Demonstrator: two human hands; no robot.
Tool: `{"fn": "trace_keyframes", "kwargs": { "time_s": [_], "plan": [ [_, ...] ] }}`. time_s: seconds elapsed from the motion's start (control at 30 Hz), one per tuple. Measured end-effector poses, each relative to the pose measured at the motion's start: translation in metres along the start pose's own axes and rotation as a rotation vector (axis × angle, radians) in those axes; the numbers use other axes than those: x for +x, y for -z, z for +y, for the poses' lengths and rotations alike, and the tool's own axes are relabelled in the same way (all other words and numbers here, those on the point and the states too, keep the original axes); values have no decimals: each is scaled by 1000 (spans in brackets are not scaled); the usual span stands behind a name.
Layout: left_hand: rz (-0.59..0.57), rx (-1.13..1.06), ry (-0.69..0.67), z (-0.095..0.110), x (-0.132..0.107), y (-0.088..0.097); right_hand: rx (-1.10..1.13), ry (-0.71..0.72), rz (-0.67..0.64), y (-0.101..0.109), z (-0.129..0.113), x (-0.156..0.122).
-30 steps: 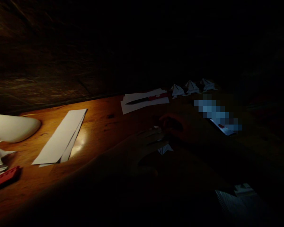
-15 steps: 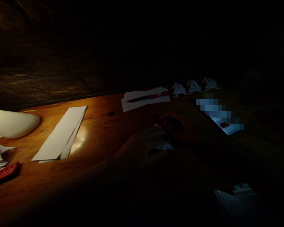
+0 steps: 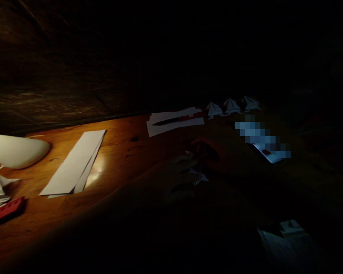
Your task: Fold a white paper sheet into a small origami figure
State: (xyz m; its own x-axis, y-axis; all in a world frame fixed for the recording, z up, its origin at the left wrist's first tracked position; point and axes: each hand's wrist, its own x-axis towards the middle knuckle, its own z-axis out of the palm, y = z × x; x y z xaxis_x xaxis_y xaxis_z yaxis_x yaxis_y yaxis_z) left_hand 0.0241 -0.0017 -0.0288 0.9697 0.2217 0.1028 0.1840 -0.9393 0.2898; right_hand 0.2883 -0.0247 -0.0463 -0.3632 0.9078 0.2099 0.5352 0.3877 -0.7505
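In deep shadow at the middle of the head view, a small folded white paper (image 3: 199,177) shows between my hands. My left hand (image 3: 177,171) lies over its left side, fingers bent around it and partly covering it. My right hand (image 3: 214,150) is curled at the paper's far right side, thumb and fingers drawn together close to the left fingertips. A white paper tip (image 3: 188,153) pokes out between the fingers. Darkness hides most of the grip.
White paper strips (image 3: 74,163) lie on the wooden table (image 3: 117,152) at left, by a white lamp (image 3: 17,150). A red object (image 3: 7,211) is near. A knife (image 3: 171,120) rests on paper sheets (image 3: 157,131). Folded paper figures (image 3: 231,106) stand behind a lit phone (image 3: 268,152).
My left fingers have shifted slightly over the folded paper, whose visible part has changed shape. My right hand stays almost in place. The view has moved a little.
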Motion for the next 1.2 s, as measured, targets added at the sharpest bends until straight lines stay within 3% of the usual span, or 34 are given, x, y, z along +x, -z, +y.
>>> {"fn": "trace_keyframes", "kwargs": {
  "time_s": [0.17, 0.37, 0.77, 1.2],
  "plan": [
    [-2, -95, 46, 2, 1, 5, 78, -58, -70, 5, -3, 2],
    [-3, -124, 35, 1, 7, 10, 59, -18, -2, -4, 1, -1],
    [-48, -143, 68, 8, -1, 15, -28, -12, -29, 1, -21, 0],
    [-106, -169, 83, -3, 1, 23, -25, -6, -80, 1, -18, -3]
  ]
}}
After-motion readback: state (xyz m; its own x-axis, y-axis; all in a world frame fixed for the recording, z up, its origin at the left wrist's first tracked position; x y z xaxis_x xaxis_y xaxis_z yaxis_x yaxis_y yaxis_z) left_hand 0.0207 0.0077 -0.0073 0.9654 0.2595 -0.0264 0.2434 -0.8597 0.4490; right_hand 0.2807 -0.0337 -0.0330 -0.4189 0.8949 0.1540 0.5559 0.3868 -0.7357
